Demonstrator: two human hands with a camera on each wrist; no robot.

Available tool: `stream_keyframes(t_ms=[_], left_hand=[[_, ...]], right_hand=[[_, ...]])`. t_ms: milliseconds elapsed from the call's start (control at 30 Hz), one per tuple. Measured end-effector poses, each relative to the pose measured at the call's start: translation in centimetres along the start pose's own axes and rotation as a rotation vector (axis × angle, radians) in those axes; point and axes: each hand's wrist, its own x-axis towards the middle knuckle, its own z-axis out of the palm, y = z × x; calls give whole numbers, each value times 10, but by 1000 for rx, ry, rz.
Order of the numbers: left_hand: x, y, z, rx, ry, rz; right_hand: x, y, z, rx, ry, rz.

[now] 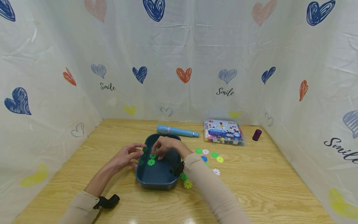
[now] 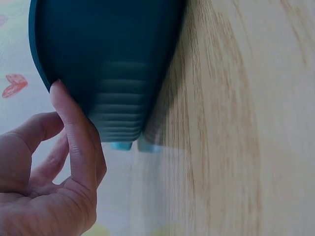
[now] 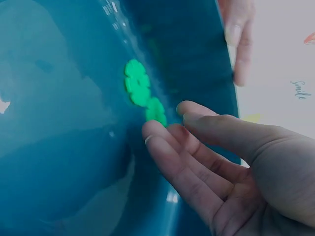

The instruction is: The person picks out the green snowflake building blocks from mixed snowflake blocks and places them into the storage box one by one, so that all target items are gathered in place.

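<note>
A dark blue plastic basin (image 1: pixel 158 179) stands on the wooden table with two green flower-shaped discs near its left wall. The nearer green disc (image 1: pixel 151 162) lies flat on the bottom; another green disc (image 3: pixel 156 111) touches it in the right wrist view. My right hand (image 1: pixel 165 147) reaches inside the basin, fingers loosely bent, thumb apart from the fingertips and nothing between them. Its fingertips (image 3: pixel 156 132) are right at the second disc. At the left rim, my left hand (image 1: pixel 126 157) rests relaxed fingers (image 2: pixel 74 123) against the outside of the basin.
Right of the basin lie several flower discs, including a yellow one (image 1: pixel 187 184), a white one (image 1: pixel 216 171) and a blue one (image 1: pixel 204 158). Behind are a light blue cylinder-shaped tool (image 1: pixel 179 131), a clear box of coloured parts (image 1: pixel 223 132) and a purple cylinder (image 1: pixel 257 135). Heart-print curtains enclose the table.
</note>
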Motion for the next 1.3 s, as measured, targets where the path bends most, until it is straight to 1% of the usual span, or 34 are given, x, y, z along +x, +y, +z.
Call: stream_keyframes(t_ms=[133,400,533,633,933,1133,1300], left_hand=[[0,0,0,4,5,-6],[1,0,0,21,18,-9],[2,-1,1,13,20,-6],[2,-1,1,6,19,-3],[1,0,0,5,16,5],[1,1,0,3,16,1],[0,0,1,4,15,-1]], right_hand=[[-9,-1,-8,3,13,-17],[-35,-4,-29,-66,56,-60],[-48,-1,-37,-103,68,-83],[-60,2,-42,-101,80,-92],[-96,22,-53,-139,104,-131],[-118,40,-54,-128,134,-103],[-140,54,-51,-113,152,-86]])
